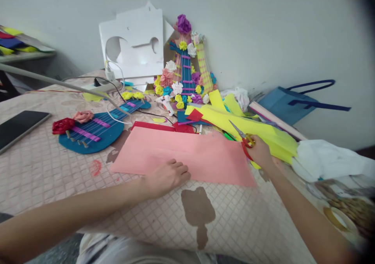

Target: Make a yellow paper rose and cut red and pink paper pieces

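Observation:
A large pink paper sheet (187,154) lies flat on the table in front of me. My left hand (166,176) rests on its near edge, fingers curled down and gripping the sheet. My right hand (259,152) is closed round the red handles of a pair of scissors (241,136) at the sheet's right edge, the blades pointing up and to the left over yellow paper (252,129).
A blue felt guitar (96,129) with red and pink paper flowers lies to the left, next to a dark tablet (19,125). At the back stand a flower-covered craft model (186,70), white cut cardboard (134,45) and a glue gun (166,104). A blue bag (288,102) leans against the wall.

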`<state>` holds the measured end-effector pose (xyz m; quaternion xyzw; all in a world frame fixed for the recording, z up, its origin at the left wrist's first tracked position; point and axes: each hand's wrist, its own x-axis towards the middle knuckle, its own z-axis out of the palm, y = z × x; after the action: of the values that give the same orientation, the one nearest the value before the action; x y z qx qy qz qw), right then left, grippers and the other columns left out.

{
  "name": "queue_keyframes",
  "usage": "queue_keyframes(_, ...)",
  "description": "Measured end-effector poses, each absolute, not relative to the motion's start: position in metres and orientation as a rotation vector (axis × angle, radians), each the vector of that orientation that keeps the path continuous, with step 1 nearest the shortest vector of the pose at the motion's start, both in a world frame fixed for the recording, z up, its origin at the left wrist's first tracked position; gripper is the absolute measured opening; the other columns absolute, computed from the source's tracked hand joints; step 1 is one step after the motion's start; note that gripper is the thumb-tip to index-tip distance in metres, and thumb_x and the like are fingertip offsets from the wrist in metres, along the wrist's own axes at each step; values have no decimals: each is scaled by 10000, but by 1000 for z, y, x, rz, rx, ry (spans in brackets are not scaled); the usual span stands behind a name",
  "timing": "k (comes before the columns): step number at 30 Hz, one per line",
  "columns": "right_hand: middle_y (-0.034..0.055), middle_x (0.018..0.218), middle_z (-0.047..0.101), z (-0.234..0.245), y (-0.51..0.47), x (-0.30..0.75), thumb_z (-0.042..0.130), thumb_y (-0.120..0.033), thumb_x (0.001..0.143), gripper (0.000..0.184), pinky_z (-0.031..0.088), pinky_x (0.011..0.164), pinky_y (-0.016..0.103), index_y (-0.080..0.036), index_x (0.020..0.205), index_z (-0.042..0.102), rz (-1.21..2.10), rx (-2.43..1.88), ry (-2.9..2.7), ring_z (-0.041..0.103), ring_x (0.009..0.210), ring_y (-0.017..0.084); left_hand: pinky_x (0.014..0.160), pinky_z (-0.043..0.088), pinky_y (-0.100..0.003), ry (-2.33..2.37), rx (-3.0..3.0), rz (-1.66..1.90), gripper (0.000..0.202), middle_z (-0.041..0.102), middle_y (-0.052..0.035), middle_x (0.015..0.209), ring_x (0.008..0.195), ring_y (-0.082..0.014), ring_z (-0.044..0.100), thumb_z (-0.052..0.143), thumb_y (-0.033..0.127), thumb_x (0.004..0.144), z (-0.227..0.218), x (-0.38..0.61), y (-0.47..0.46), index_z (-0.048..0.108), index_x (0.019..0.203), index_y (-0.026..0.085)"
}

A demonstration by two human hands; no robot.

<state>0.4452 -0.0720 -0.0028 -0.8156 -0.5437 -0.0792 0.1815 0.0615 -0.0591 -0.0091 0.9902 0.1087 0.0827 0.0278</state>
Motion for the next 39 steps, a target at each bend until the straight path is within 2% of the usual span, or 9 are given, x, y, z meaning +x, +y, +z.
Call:
queue_keyframes(5, 104, 968, 648, 4, -113, 403, 598, -415, 734, 425, 437, 653, 309, -178, 1077, 518, -141, -2228, -1758, 619, 833, 256, 786, 437, -290, 425, 2789, 299, 185, 617, -52, 1016, 900, -179, 595, 504, 153, 858, -8, 57, -50, 551, 1034, 185)
queue_keyframes(8, 98, 968, 642, 9, -138, 380, 506, -385, 809, 339, 439, 633, 298, -177, 1077, 483, 72, -2189, -1929, 623, 813, 233, 777, 452, -279, 449, 2711, 335, 219, 622, -61, 1031, 914, -183, 605, 515, 139, 840, -5, 65, -37, 559, 1052, 170)
queue_keyframes(11, 73, 913, 637, 13, -159, 366, 544, -389, 789, 309, 440, 630, 298, -193, 1023, 493, 192, -2128, -2130, 616, 763, 216, 736, 465, -264, 505, 2670, 329, 226, 621, -71, 1022, 893, -182, 608, 515, 114, 815, -3, 77, -21, 578, 1027, 158)
queue_keyframes(14, 76, 974, 629, 16, -178, 359, 577, -381, 780, 303, 456, 696, 307, -204, 1010, 491, 263, -2055, -2241, 612, 838, 216, 750, 474, -268, 588, 2616, 292, 228, 613, -82, 1034, 906, -191, 602, 543, 115, 780, -3, 89, -10, 588, 1002, 143)
queue_keyframes(17, 74, 983, 624, 19, -192, 355, 562, -344, 795, 269, 460, 721, 311, -207, 1015, 491, 283, -2044, -2288, 602, 892, 222, 807, 468, -296, 624, 2617, 274, 265, 600, -90, 1056, 963, -215, 579, 598, 161, 759, -5, 99, -9, 583, 1023, 142)
queue_keyframes(22, 71, 920, 623, 22, -205, 355, 510, -326, 825, 185, 459, 713, 334, -211, 971, 505, 226, -2121, -2337, 603, 878, 239, 851, 442, -389, 762, 2665, 219, 513, 548, -110, 1166, 1044, -281, 533, 722, 310, 685, -4, 115, -16, 534, 1140, 168)
queue_keyframes(27, 77, 950, 631, 21, -207, 358, 517, -327, 818, 213, 460, 769, 347, -207, 994, 516, 244, -2104, -2364, 605, 921, 243, 827, 422, -395, 825, 2619, 245, 366, 583, -105, 1080, 1003, -281, 543, 664, 278, 728, -4, 124, -17, 573, 1062, 159)
queue_keyframes(32, 88, 965, 628, 18, -207, 358, 511, -329, 823, 215, 458, 785, 350, -201, 996, 515, 241, -2098, -2399, 598, 940, 243, 712, 425, -289, 795, 2541, 263, 76, 610, -71, 917, 854, -206, 570, 556, 189, 754, -8, 125, -10, 601, 808, 158)
queue_keyframes(39, 82, 941, 635, 18, -205, 356, 516, -341, 823, 205, 459, 771, 353, -201, 972, 523, 193, -2140, -2398, 600, 926, 249, 550, 364, -229, 780, 2364, 276, 82, 586, -8, 714, 651, -141, 530, 535, 235, 741, -11, 122, -2, 544, 702, 165)
